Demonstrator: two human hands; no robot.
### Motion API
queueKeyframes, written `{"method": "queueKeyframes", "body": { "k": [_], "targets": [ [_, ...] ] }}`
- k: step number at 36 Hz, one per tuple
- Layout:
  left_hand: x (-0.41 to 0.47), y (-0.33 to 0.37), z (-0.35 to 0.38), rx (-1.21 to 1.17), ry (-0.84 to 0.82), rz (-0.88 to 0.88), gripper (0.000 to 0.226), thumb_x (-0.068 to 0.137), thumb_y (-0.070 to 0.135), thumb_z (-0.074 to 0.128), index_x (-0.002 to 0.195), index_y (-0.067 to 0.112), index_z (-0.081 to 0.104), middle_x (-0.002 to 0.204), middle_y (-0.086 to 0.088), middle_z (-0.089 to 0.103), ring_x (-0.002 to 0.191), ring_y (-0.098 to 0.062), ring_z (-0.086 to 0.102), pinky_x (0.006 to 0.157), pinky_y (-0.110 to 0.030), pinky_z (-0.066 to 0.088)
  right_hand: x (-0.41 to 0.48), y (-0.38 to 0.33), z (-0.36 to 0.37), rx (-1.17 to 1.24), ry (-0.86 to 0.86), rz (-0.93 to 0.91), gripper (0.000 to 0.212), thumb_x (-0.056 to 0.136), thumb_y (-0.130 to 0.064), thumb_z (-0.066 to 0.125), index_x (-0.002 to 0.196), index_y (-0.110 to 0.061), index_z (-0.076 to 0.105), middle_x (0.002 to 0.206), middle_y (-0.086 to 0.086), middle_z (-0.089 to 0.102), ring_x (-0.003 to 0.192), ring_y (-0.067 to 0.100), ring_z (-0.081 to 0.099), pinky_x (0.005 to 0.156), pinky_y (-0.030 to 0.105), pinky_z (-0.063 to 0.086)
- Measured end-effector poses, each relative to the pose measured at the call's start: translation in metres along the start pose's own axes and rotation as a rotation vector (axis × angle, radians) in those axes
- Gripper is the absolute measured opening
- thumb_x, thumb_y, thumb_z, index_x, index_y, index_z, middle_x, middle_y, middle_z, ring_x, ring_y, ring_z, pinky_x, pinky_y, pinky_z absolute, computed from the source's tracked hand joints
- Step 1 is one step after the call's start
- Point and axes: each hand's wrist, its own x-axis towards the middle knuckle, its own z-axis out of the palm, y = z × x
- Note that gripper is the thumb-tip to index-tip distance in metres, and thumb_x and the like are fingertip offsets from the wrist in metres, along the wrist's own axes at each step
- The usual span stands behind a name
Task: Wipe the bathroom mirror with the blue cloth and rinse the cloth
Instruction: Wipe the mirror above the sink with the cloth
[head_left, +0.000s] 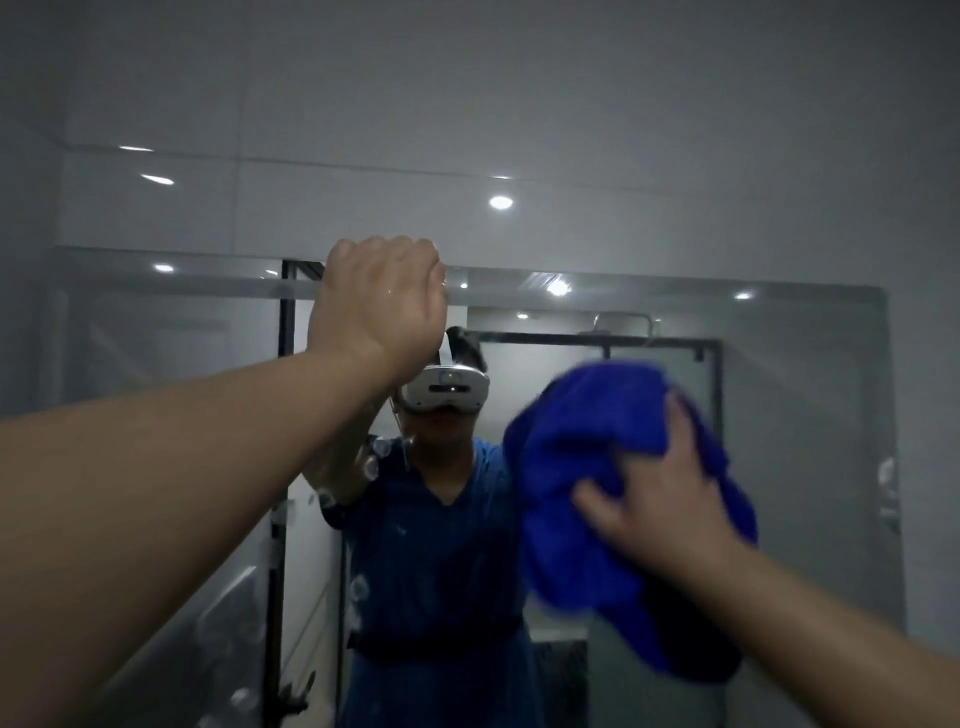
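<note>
Here we are at the mirror (810, 415), and the right hand (652, 493) has the blue cloth (587, 467) bunched against the glass, right of the middle and well below the top edge. The fingers are spread wide across the wad, thumb out low to the left, palm pushing in.

The left hand (376, 301) is up at the mirror's top edge. We see only its back and the fingers bend away behind it, so we cannot tell whether they hook the edge or just lean on it.

The cloth is blurred, so we judge a stroke is under way. Wiping is the step in hand, and rinsing is not yet begun.

Now look left of centre: pale droplets and smears (371, 467) sit on the glass, trailing down toward the bottom edge. To do this well we want overlapping passes from the top edge downward, with even pressure through the whole palm. We'd also open the wad flatter so more cloth meets glass, then work across to those spots and into the corners.
</note>
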Motion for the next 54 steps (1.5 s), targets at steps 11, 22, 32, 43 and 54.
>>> {"method": "queueKeyframes", "body": {
  "k": [11, 22, 32, 43, 54],
  "targets": [
    [-0.001, -0.002, 0.004, -0.014, 0.052, 0.001, 0.027, 0.106, 0.03, 0.04, 0.094, 0.018, 0.06, 0.086, -0.002, 0.06, 0.078, -0.025, 0.044, 0.081, -0.044, 0.034, 0.039, -0.078, -0.017, -0.181, 0.035, 0.005, 0.105, 0.077, -0.08, 0.041, 0.162, -0.019, 0.032, 0.17, 0.015, 0.028, 0.161, 0.041, 0.016, 0.13, 0.067, -0.003],
    [-0.001, -0.001, 0.002, -0.011, 0.033, 0.013, 0.029, 0.107, 0.031, 0.035, 0.094, 0.02, 0.059, 0.085, 0.001, 0.056, 0.078, -0.025, 0.048, 0.083, -0.046, 0.037, 0.049, -0.038, -0.032, 0.006, 0.148, 0.04, 0.071, 0.081, -0.07, 0.056, 0.141, -0.032, 0.055, 0.148, 0.007, 0.061, 0.144, 0.037, 0.041, 0.128, 0.059, 0.026],
    [-0.001, -0.002, 0.003, -0.024, 0.027, 0.009, 0.028, 0.106, 0.032, 0.035, 0.092, 0.02, 0.056, 0.083, 0.001, 0.054, 0.077, -0.024, 0.046, 0.082, -0.044, 0.034, -0.026, -0.088, 0.008, -0.231, -0.106, -0.003, 0.053, 0.072, -0.061, 0.055, 0.1, -0.019, 0.071, 0.097, 0.012, 0.07, 0.089, 0.038, 0.068, 0.094, 0.058, 0.055],
    [-0.002, 0.001, -0.003, -0.038, -0.014, -0.017, 0.024, 0.106, 0.032, 0.036, 0.089, 0.023, 0.05, 0.081, 0.003, 0.051, 0.076, -0.023, 0.047, 0.083, -0.044, 0.037, -0.006, -0.071, -0.095, -0.288, -1.131, -0.185, 0.045, 0.092, -0.056, 0.061, 0.117, -0.019, 0.068, 0.119, 0.008, 0.073, 0.11, 0.028, 0.068, 0.095, 0.034, 0.054],
    [-0.002, 0.001, -0.001, -0.023, -0.01, -0.028, 0.025, 0.106, 0.032, 0.037, 0.089, 0.022, 0.054, 0.081, 0.003, 0.052, 0.076, -0.024, 0.049, 0.083, -0.045, 0.039, 0.063, -0.065, -0.069, 0.112, 0.407, -0.01, 0.011, 0.091, -0.031, 0.067, 0.094, -0.026, 0.058, 0.093, -0.005, 0.061, 0.088, 0.026, 0.056, 0.075, 0.037, 0.045]
  ]
}}
